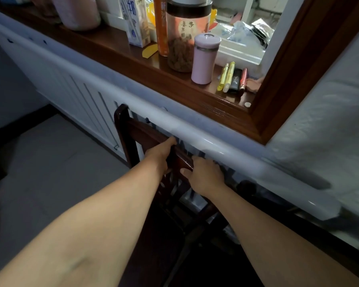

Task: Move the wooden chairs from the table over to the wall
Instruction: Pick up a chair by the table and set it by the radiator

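Note:
A dark wooden chair stands with its back against the white panelled wall, just under a white ledge. My left hand grips the top rail of the chair's back. Just to its right, my right hand holds the same rail, thumb on the near side. The seat and legs lie in shadow below my forearms and are mostly hidden.
A brown wooden windowsill above the chair carries a glass jar, a pink bottle, a milk carton and several pens. Grey tiled floor spreads out on the left. A dark object sits at the left edge.

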`<move>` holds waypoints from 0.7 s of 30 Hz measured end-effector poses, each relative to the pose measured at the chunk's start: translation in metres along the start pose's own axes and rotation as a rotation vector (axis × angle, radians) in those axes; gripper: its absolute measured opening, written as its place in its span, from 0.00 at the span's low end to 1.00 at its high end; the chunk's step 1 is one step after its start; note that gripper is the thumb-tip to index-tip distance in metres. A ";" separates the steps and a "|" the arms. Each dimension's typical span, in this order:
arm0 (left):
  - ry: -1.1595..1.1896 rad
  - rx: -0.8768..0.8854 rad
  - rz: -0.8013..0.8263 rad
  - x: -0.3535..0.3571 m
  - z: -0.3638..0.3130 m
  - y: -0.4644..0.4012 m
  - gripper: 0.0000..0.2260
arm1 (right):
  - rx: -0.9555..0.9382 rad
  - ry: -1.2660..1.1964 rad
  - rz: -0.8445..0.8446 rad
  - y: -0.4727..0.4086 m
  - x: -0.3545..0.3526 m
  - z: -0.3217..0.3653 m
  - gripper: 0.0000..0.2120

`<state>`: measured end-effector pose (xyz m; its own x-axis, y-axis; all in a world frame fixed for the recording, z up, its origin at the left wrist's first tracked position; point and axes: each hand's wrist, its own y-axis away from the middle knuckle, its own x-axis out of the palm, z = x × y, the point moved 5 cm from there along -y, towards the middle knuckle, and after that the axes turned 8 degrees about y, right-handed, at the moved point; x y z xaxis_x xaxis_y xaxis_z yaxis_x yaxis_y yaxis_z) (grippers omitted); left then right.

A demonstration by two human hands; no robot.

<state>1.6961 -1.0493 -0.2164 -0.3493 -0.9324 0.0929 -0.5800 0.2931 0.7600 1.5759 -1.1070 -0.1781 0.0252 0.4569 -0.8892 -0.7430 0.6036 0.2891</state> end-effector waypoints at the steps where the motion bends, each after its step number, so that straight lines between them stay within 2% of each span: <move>1: 0.019 0.005 -0.003 0.000 0.000 -0.001 0.25 | -0.014 -0.004 0.001 -0.002 0.001 0.001 0.17; 8: 0.067 0.019 -0.012 -0.004 -0.009 -0.006 0.28 | -0.048 0.018 -0.014 -0.015 -0.003 0.009 0.19; 12: 0.091 0.030 -0.006 -0.002 -0.009 -0.007 0.25 | -0.040 0.073 -0.055 -0.016 -0.003 0.013 0.19; 16: 0.074 0.029 0.064 -0.005 -0.007 0.004 0.25 | -0.013 0.138 -0.095 -0.009 0.000 0.013 0.20; 21: -0.089 0.045 0.062 -0.023 -0.004 0.023 0.26 | 0.004 0.157 -0.075 0.003 0.002 0.019 0.31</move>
<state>1.6934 -1.0214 -0.1984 -0.4483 -0.8902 0.0805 -0.5867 0.3610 0.7248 1.5864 -1.0923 -0.1722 -0.0247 0.3025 -0.9528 -0.7400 0.6353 0.2209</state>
